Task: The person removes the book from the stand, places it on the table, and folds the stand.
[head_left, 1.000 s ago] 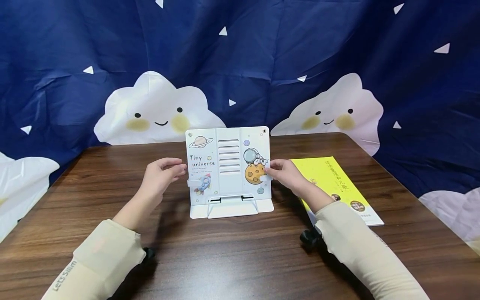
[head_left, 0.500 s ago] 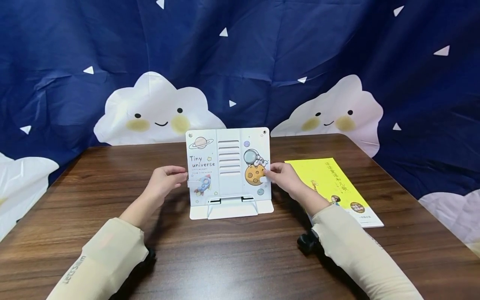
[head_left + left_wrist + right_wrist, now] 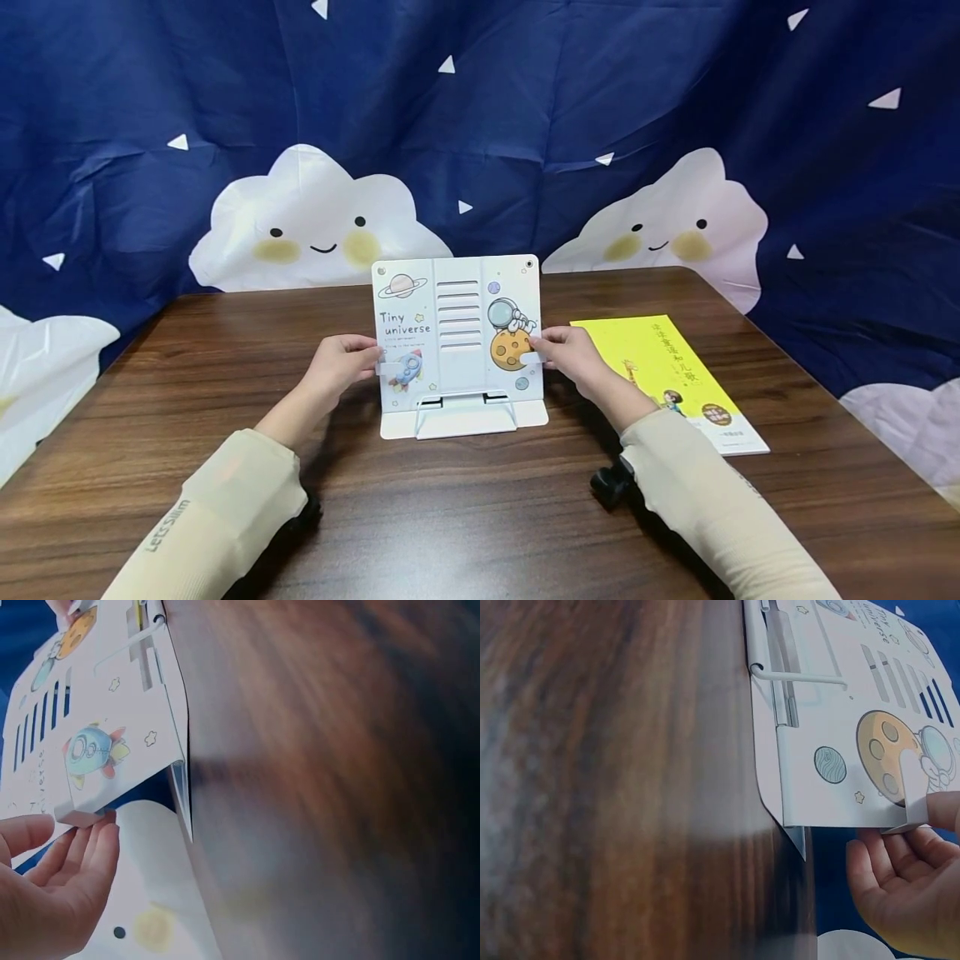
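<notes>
**Two hands at the sides of a white stand**

The white book stand (image 3: 459,375) is up on the brown table (image 3: 465,517), with its space pictures facing the person. The left hand (image 3: 337,367) is at the stand's left edge, pinching it beside the left clip (image 3: 79,817), thumb in front and fingers behind. The right hand (image 3: 573,354) pinches the stand's right edge the same way, by the right clip (image 3: 916,780).

A good part looks done. The stand is upright, its bottom lip (image 3: 401,423) sticks out in front, and both clips bend round onto its front. The white wire bar (image 3: 802,677) sits low on the stand. Whether the stand can stay up alone, the pictures cannot tell.

Some work seems left: neither hand has let go. The yellow book (image 3: 667,358) lies flat to the right of the stand, apart from it. The blue cloth (image 3: 480,108) hangs behind the stand.
</notes>
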A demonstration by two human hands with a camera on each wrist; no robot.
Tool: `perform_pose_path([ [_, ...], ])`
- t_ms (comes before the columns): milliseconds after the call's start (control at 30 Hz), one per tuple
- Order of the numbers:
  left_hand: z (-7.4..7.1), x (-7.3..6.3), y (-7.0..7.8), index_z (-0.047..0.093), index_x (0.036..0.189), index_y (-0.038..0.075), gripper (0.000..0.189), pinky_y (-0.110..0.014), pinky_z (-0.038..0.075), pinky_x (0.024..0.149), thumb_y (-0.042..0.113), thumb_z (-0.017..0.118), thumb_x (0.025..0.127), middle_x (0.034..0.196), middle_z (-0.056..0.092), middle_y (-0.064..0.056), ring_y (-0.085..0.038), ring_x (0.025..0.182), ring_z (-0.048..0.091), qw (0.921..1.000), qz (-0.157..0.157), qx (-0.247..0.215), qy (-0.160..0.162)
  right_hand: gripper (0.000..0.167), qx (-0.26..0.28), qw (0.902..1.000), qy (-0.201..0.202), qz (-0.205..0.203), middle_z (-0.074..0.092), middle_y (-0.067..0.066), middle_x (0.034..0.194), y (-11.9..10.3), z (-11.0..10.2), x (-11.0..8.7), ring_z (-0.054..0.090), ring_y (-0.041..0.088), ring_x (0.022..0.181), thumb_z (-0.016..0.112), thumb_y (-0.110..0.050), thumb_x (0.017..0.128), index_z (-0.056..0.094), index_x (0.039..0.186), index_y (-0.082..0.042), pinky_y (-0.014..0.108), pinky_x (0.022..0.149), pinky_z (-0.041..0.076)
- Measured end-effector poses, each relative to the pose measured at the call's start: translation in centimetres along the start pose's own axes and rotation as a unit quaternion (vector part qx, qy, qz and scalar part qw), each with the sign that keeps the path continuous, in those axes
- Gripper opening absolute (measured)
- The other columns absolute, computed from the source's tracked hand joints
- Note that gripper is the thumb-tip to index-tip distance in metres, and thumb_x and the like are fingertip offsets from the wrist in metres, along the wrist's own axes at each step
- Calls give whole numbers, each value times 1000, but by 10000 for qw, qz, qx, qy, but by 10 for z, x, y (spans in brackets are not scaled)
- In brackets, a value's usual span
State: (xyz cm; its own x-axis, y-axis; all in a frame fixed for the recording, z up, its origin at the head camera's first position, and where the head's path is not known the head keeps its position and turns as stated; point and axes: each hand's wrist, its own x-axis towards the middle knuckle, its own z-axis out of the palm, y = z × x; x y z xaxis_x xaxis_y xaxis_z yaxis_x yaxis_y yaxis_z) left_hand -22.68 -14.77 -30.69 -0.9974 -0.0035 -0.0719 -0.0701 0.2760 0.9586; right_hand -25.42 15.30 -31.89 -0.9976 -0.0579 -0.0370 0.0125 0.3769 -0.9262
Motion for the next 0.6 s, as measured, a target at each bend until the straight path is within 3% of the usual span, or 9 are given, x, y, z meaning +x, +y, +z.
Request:
perform_pose_path([
  [200,1,4,-3,53,103,-14,26,-32,48,73,3,51,84,96,56,-21,-13,71,54,9998,-3,-75,187,25,-42,9999,49,121,57,14,93,-1,1,3,53,17,77,54,-14,85,60,94,8,31,72,48],
  [600,1,2,-4,55,97,-15,22,-31,49,69,0,53,81,92,58,-20,-13,67,57,9999,81,-103,112,23,-133,9993,107,322,57,11,86,-4,-1,6,53,15,73,55,-15,84,60,89,7,31,69,49],
])
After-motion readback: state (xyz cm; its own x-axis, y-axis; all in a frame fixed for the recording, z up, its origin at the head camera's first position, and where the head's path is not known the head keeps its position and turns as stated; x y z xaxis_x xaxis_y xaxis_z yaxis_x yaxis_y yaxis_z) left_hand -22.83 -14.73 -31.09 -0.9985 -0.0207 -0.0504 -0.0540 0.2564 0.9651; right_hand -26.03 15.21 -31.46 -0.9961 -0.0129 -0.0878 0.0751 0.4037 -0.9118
